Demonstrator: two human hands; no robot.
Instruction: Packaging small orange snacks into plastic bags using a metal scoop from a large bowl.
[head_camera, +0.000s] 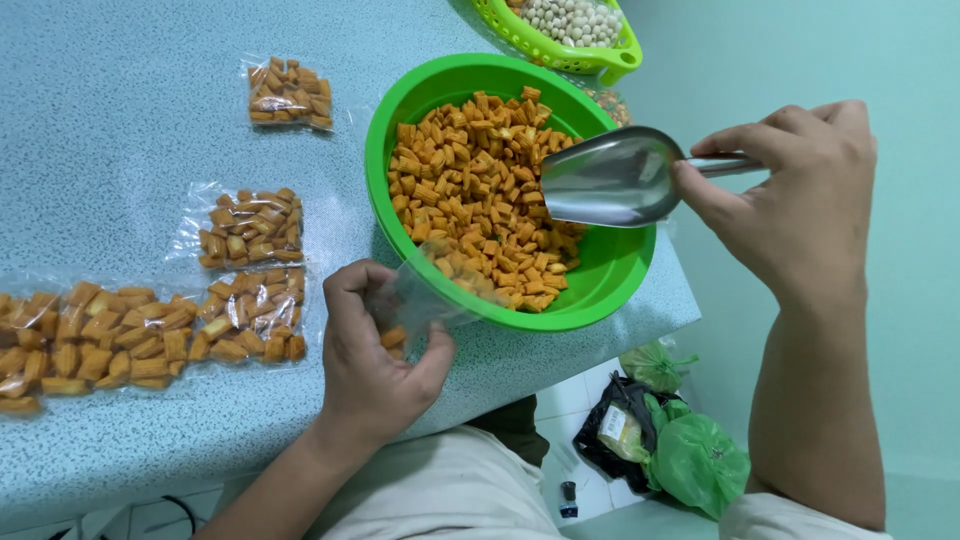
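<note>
Head view, clear bag (425, 295) btwn left hand (375, 350) fingers, scoop (610, 178) in right hand (790, 195)

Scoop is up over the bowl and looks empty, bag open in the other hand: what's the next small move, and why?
Probably dip the metal scoop into the orange snacks in the green bowl. The right hand holds it above the pile with nothing visible inside, while the left hand holds a clear bag at the bowl's near rim with only a few pieces in it.
</note>
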